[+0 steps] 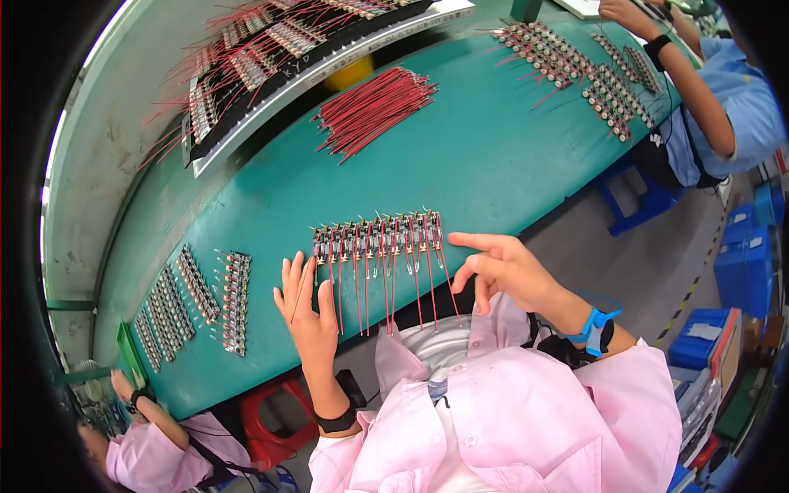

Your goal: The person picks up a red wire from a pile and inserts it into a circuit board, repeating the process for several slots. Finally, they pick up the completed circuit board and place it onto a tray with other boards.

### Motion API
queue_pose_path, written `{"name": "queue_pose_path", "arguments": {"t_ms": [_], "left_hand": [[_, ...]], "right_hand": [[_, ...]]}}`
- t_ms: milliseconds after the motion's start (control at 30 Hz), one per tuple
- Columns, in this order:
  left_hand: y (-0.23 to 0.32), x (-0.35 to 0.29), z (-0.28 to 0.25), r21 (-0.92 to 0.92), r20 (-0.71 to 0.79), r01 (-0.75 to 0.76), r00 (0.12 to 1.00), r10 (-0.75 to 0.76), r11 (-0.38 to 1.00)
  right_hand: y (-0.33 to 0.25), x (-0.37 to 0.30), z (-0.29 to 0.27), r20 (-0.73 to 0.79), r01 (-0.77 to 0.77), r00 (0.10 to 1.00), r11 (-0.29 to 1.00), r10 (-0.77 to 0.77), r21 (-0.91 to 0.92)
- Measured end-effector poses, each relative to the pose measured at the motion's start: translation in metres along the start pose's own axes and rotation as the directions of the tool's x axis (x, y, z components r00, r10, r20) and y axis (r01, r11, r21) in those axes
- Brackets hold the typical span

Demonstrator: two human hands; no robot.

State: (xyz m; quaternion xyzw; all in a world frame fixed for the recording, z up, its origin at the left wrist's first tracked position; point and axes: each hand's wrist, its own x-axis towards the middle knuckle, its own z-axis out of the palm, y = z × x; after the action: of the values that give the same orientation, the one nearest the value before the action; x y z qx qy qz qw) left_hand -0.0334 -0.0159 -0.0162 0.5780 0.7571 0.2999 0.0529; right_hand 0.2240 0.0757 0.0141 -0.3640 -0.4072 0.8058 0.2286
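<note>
A panel of small circuit boards (378, 237) lies across the table edge in front of me, with several red wires (386, 296) hanging from its near side over the edge. My left hand (311, 312) is open by the panel's left end, fingers apart and pointing away from me. A thin red wire runs along its fingers; whether it is gripped cannot be told. At the panel's right end is my right hand (511, 267), its index finger stretched toward the corner and the other fingers loosely bent. Nothing shows in that hand.
A pile of red wires (378, 111) lies beyond the panel on the green table (271, 189). A dark tray (283, 70) of wired boards stands behind. More board strips (236, 304) lie left and others (542, 53) far right. Co-workers' hands (629, 16) are at both ends.
</note>
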Motion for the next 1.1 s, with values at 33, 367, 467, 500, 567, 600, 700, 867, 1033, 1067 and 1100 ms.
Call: {"name": "queue_pose_path", "arguments": {"t_ms": [33, 367, 467, 500, 567, 600, 700, 867, 1033, 1067, 1100], "left_hand": [[0.001, 0.001, 0.000, 0.006, 0.008, -0.012, 1.000, 0.012, 1.000], [0.006, 0.003, 0.003, 0.015, 0.007, -0.042, 0.999, 0.042, 0.999], [0.004, 0.002, 0.003, 0.021, 0.008, -0.059, 0.998, 0.059, 0.998], [0.003, 0.002, 0.003, 0.024, 0.008, -0.063, 0.998, 0.063, 0.998], [0.002, 0.002, 0.002, 0.023, 0.011, -0.071, 0.997, 0.071, 0.997], [0.002, 0.002, 0.002, 0.025, 0.014, -0.067, 0.998, 0.067, 0.997], [0.003, 0.002, 0.002, 0.020, 0.022, -0.065, 0.998, 0.064, 0.998], [0.000, 0.002, 0.003, 0.028, 0.031, -0.061, 0.998, 0.060, 0.998], [0.000, 0.002, 0.003, 0.014, 0.025, -0.074, 0.997, 0.074, 0.997], [0.000, 0.002, 0.003, 0.007, 0.023, -0.077, 0.997, 0.077, 0.997], [0.000, 0.002, 0.003, 0.005, 0.023, -0.073, 0.997, 0.073, 0.997]], "right_hand": [[0.000, 0.001, 0.001, 0.029, -0.004, 1.000, 0.999, 0.003, 0.049], [0.008, 0.015, -0.012, 0.054, -0.041, 0.998, 0.929, 0.023, 0.369], [0.007, 0.020, -0.007, 0.034, -0.044, 0.999, 0.935, 0.034, 0.353], [0.006, 0.021, -0.006, 0.028, -0.041, 0.999, 0.934, 0.034, 0.354], [0.004, 0.022, -0.004, 0.028, -0.045, 0.999, 0.944, 0.038, 0.325], [0.004, 0.022, -0.004, 0.025, -0.047, 0.999, 0.950, 0.041, 0.309], [0.002, 0.024, -0.001, 0.002, -0.047, 0.999, 0.968, 0.048, 0.245], [0.003, 0.026, 0.005, -0.025, -0.025, 0.999, 0.991, 0.029, 0.133], [0.005, 0.028, 0.006, -0.027, 0.011, 1.000, 0.995, -0.008, 0.101], [0.005, 0.027, 0.006, -0.041, 0.016, 0.999, 0.994, -0.011, 0.104], [0.005, 0.027, 0.006, -0.054, 0.020, 0.998, 0.994, -0.015, 0.106]]}}
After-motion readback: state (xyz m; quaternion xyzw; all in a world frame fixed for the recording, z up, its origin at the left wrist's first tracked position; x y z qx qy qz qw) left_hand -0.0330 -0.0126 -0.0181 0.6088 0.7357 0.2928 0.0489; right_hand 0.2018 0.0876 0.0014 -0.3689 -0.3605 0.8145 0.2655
